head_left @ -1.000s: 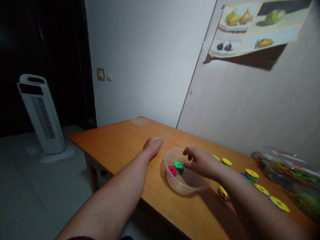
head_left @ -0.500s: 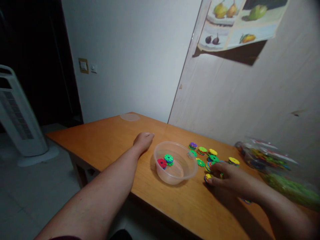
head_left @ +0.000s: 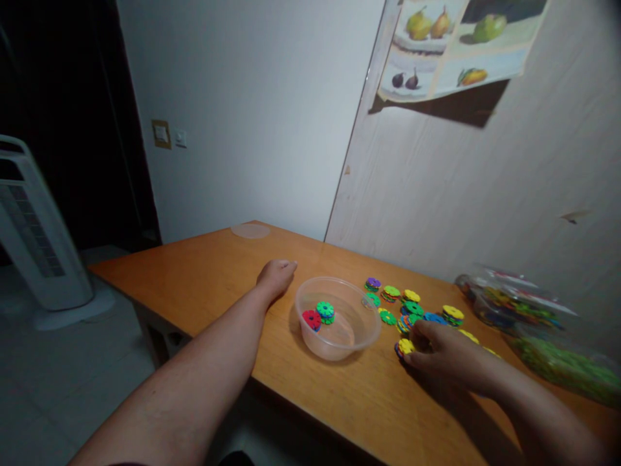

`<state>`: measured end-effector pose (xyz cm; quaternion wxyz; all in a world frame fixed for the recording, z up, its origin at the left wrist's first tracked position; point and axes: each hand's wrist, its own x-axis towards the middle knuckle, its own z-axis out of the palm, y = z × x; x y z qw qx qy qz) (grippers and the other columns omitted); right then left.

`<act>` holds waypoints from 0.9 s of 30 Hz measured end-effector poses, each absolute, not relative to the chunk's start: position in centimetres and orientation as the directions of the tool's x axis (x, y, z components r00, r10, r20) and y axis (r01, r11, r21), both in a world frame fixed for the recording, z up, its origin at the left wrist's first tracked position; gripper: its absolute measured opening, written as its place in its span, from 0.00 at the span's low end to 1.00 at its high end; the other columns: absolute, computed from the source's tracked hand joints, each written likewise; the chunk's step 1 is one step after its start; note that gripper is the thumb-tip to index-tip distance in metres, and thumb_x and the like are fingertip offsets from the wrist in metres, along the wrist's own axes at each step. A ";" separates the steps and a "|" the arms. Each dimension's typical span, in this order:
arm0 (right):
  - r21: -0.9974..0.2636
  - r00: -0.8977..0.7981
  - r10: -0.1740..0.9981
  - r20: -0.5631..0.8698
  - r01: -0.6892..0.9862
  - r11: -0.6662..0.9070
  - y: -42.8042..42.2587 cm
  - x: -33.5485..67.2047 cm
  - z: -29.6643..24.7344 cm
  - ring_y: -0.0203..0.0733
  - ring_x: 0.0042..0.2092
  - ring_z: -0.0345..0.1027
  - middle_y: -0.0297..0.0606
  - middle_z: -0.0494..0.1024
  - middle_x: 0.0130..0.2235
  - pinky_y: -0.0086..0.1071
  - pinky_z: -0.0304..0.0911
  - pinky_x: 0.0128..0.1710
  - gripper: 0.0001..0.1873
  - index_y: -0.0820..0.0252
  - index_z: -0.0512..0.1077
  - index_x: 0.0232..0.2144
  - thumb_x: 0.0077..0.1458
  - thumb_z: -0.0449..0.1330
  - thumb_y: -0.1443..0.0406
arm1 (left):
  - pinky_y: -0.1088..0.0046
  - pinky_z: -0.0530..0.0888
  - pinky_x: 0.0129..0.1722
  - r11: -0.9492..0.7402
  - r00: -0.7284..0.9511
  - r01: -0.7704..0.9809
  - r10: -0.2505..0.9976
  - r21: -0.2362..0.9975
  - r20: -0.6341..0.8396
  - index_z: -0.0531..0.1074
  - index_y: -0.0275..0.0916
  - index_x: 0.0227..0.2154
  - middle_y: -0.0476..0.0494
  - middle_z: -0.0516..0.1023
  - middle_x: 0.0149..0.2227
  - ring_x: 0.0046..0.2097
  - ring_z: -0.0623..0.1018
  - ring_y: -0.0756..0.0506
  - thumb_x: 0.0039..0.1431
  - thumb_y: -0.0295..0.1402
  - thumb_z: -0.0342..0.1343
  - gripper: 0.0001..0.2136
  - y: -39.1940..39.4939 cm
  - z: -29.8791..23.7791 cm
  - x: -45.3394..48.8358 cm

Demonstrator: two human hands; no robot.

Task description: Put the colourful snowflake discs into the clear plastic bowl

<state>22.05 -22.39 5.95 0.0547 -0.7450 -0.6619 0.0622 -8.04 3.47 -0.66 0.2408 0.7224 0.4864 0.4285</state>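
Observation:
On the table, left of a clear plastic bowl [head_left: 361,336], my left hand [head_left: 276,278] rests in a closed fist. Its palm side is turned away, so anything inside it is hidden. The bowl holds a red flower-shaped disc [head_left: 311,320] and a small stack of green discs [head_left: 325,312]. Right of the bowl, my right hand [head_left: 439,353] has its thumb and fingers closed at a stack of flower-shaped discs [head_left: 404,348] with a yellow one on top. Behind that hand, a green-topped stack [head_left: 412,308] and a blue disc [head_left: 434,318] lie close by.
More disc stacks, one purple-topped [head_left: 373,283] and one yellow-topped [head_left: 453,313], spread over the wooden table [head_left: 204,278]. Clear bags [head_left: 521,304] of colourful pieces lie by the wall. A round clear lid [head_left: 250,231] sits at the far corner. A white tower appliance [head_left: 36,233] stands left.
My right hand's fingers have drawn in around the yellow-topped stack, with little shift of the hand. My left hand stays in place. The view has tilted slightly.

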 end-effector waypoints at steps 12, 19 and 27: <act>-0.303 0.005 0.966 0.258 0.950 0.076 -20.1 16.0 12.0 0.40 0.32 0.66 0.37 0.75 0.32 0.31 0.58 0.29 0.12 0.57 0.68 0.35 0.52 0.58 0.55 | 0.72 0.49 0.23 -0.425 0.167 0.533 0.901 0.732 0.401 0.62 0.38 0.14 0.52 0.58 0.17 0.22 0.59 0.52 0.57 0.50 0.45 0.24 3.9 -1.4 -7.9; -0.244 -0.136 0.978 0.156 0.954 0.172 -14.6 10.9 10.0 0.40 0.34 0.68 0.39 0.76 0.37 0.30 0.57 0.29 0.14 0.58 0.71 0.37 0.47 0.63 0.60 | 0.73 0.51 0.23 -0.423 0.184 0.543 0.903 0.726 0.388 0.65 0.38 0.16 0.52 0.60 0.17 0.23 0.62 0.51 0.57 0.48 0.46 0.22 3.9 -1.3 -8.1; -0.232 -0.158 0.959 0.236 0.949 0.214 -16.0 9.5 10.2 0.39 0.33 0.66 0.39 0.76 0.34 0.31 0.55 0.30 0.13 0.58 0.71 0.34 0.57 0.56 0.55 | 0.73 0.52 0.24 -0.405 0.156 0.552 0.909 0.729 0.386 0.67 0.37 0.16 0.52 0.62 0.18 0.23 0.63 0.51 0.54 0.46 0.50 0.19 3.8 -1.3 -8.0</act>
